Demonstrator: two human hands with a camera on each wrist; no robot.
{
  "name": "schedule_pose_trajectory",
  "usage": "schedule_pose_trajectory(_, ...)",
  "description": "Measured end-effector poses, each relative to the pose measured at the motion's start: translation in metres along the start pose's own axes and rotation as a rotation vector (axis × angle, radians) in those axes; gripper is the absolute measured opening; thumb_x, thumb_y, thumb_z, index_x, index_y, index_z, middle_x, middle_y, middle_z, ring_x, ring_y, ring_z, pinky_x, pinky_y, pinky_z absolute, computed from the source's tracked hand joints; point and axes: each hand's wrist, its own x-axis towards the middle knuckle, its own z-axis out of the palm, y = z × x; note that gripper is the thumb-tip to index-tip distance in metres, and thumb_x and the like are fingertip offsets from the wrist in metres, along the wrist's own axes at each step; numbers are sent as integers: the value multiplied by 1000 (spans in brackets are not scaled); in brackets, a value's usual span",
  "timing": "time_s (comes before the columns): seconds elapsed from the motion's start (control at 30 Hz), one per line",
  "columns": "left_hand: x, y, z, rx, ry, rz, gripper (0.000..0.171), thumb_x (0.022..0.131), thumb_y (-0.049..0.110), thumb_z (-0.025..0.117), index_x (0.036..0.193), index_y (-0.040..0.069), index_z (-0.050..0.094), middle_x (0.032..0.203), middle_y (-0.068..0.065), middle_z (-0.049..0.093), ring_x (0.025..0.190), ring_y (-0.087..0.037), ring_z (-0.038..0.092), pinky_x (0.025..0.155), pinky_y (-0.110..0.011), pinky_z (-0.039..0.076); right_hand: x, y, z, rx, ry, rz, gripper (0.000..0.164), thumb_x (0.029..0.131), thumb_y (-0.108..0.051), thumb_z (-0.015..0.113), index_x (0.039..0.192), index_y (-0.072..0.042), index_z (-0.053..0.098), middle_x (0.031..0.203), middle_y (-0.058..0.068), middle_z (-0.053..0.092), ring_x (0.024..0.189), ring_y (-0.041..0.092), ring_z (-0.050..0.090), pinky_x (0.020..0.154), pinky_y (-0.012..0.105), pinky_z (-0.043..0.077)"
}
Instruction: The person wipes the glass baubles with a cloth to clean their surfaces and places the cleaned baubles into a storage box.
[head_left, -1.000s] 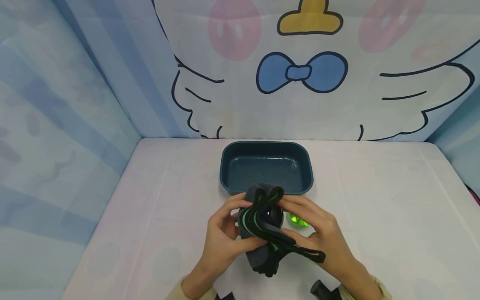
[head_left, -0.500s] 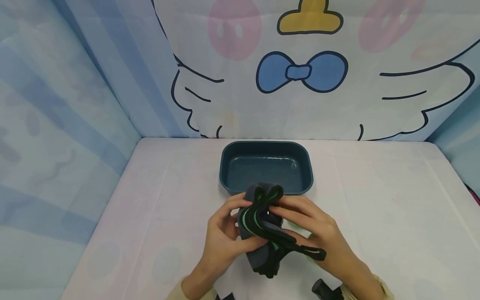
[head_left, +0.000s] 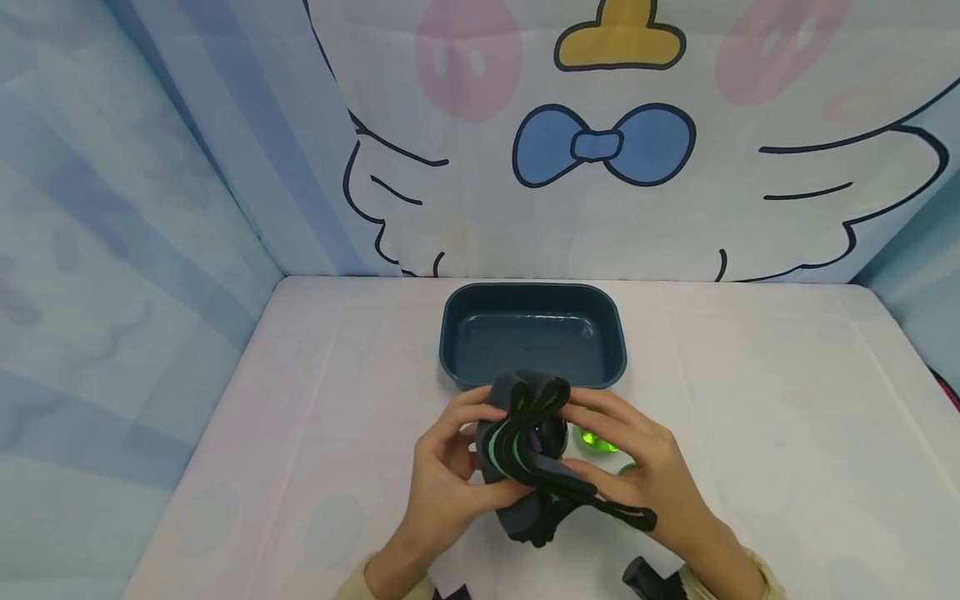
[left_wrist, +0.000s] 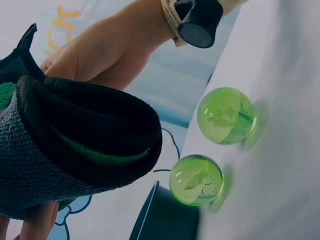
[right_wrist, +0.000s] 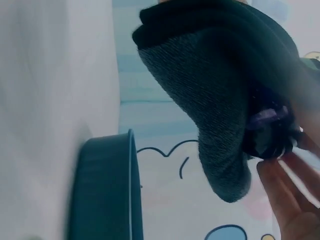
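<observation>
In the head view my left hand (head_left: 457, 467) grips a folded grey towel-like cloth (head_left: 517, 517) with black edging and green stripes, held upright over the table. A dark shiny ball (head_left: 551, 437) sits against the cloth's right side. My right hand (head_left: 637, 458) pinches this ball, its fingertips at the ball and the cloth's black fold. In the right wrist view the ball (right_wrist: 270, 127) shows purple glints beside the cloth (right_wrist: 200, 90). Two clear green balls, a nearer one (left_wrist: 227, 116) and a farther one (left_wrist: 196, 180), rest on the table in the left wrist view.
A dark teal rectangular tub (head_left: 532, 287) stands just behind the hands, nothing visible inside it. The white-covered table (head_left: 787, 417) spreads to both sides. A printed fabric wall (head_left: 600, 225) rises at its back edge, with blue fabric (head_left: 150, 292) on the left.
My right fingers dip over the dark ball half a second ago, then lift back toward the cloth's fold, baring a green ball again. The cloth tilts slightly; my left hand stays nearly still.
</observation>
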Motion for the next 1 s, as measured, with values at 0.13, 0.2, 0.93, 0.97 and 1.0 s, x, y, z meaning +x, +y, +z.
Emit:
schedule_pose_trajectory(0.13, 0, -2, 0, -14, -4, 4, 52, 73, -9, 80, 120, -8, 57, 138, -20, 47, 105, -19, 63, 79, -37, 62, 2, 3, -1, 52, -12, -128, 38, 95, -24, 66, 123, 2, 66, 133, 11, 61, 128, 15, 54, 106, 21, 45)
schedule_pose_trajectory(0.2, -1, -3, 1, -19, -8, 6, 52, 74, -9, 80, 120, -7, 57, 139, -19, 46, 106, -19, 62, 80, -36, 62, 3, 5, -2, 68, -19, -158, 36, 96, -21, 65, 123, 3, 66, 134, 12, 61, 129, 16, 54, 106, 21, 45)
schedule_pose_trajectory(0.93, 1, -1, -1, -53, 19, -36, 53, 73, -9, 80, 121, -7, 57, 139, -19, 47, 109, -25, 62, 87, -39, 60, 2, 4, 0, 64, 35, -114, 38, 94, -23, 69, 121, 4, 67, 130, 12, 63, 124, 15, 57, 102, 20, 48)
schedule_pose_trajectory(0.97, 1, 0, -1, -54, 20, -38, 53, 73, -9, 81, 121, -6, 58, 139, -19, 47, 109, -25, 62, 87, -39, 60, 2, 4, 0, 66, 28, -124, 38, 94, -23, 68, 121, 4, 67, 130, 12, 63, 124, 15, 57, 102, 20, 48)
schedule_pose_trajectory(1.0, 1, 0, -1, -55, 20, -39, 53, 73, -9, 80, 121, -5, 58, 139, -20, 46, 109, -26, 62, 88, -39, 60, 3, 5, 0, 64, 25, -129, 38, 94, -22, 67, 121, 4, 67, 130, 12, 63, 124, 15, 57, 102, 20, 48)
